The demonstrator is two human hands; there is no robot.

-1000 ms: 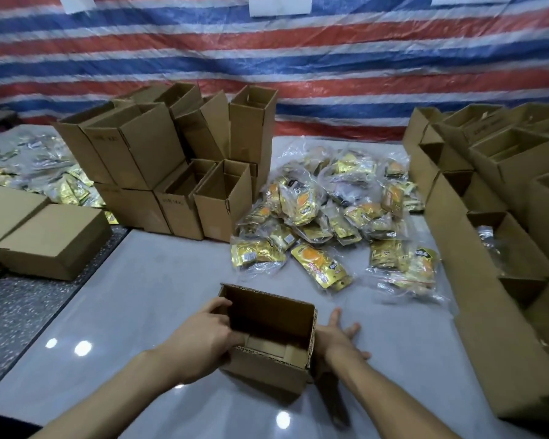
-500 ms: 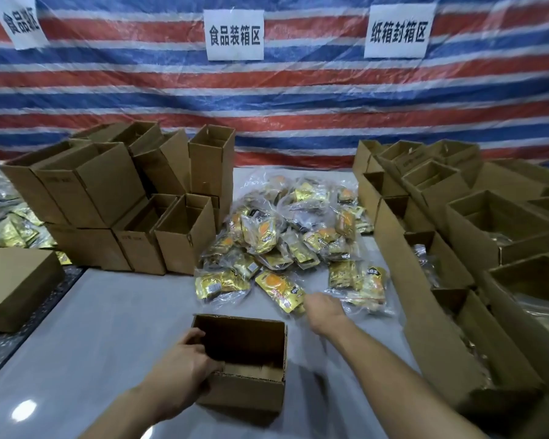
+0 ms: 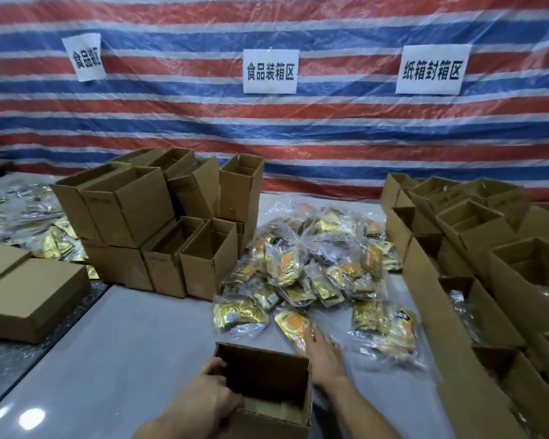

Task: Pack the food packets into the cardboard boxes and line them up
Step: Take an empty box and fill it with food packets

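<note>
The small open brown cardboard box (image 3: 263,372) stood mouth-up at the near end of the pale grey tabletop (image 3: 124,343), directly in front of the person. The left hand (image 3: 210,397) gripped the box by its left wall, fingers curled over the rim. The right hand (image 3: 322,353) lay just right of the box, fingers stretched almost straight and resting flat on a gold-and-orange food packet (image 3: 290,324) in clear wrap; I saw no finger closed round it.

That packet lay at the near fringe of a loose heap of gold foil packets (image 3: 314,264) spread over the middle of the table. Left of the heap rose a stack of empty open cartons (image 3: 159,229), some tilted. Along the right side ran a row of open cartons (image 3: 476,299), the nearer ones showing clear-wrapped packets inside. Two closed flat cartons (image 3: 29,299) sat at far left.

Behind it all hung a red, white and blue striped tarpaulin (image 3: 298,137) bearing white paper signs (image 3: 270,71) printed in black characters.
</note>
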